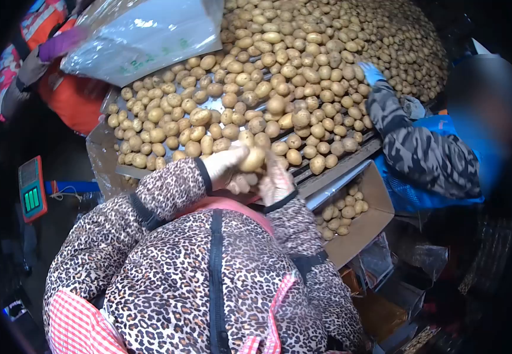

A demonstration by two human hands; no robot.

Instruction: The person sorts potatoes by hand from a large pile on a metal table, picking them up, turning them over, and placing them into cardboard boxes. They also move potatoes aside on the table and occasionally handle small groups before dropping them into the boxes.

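In the head view, my left hand point(227, 166), in a pale glove, grips a potato point(252, 159) at the near edge of the sorting table. Another potato shows just below it, between my hands. My right hand point(276, 182), also gloved, is raised close beside the held potato; its fingers are blurred, so I cannot make out their grip. Loose yellow-brown potatoes point(200, 117) lie in front of both hands on slats, with shiny metal showing through in places.
A potato heap point(380, 35) rises at the back. A cardboard box point(380, 203) holding potatoes stands at right. Across the table's right side, a co-worker's blue-gloved hand point(372, 74) touches potatoes. Another person's purple-gloved hand point(62, 44) is beside a plastic-lined box point(167, 47). A scale display point(33, 189) stands left.
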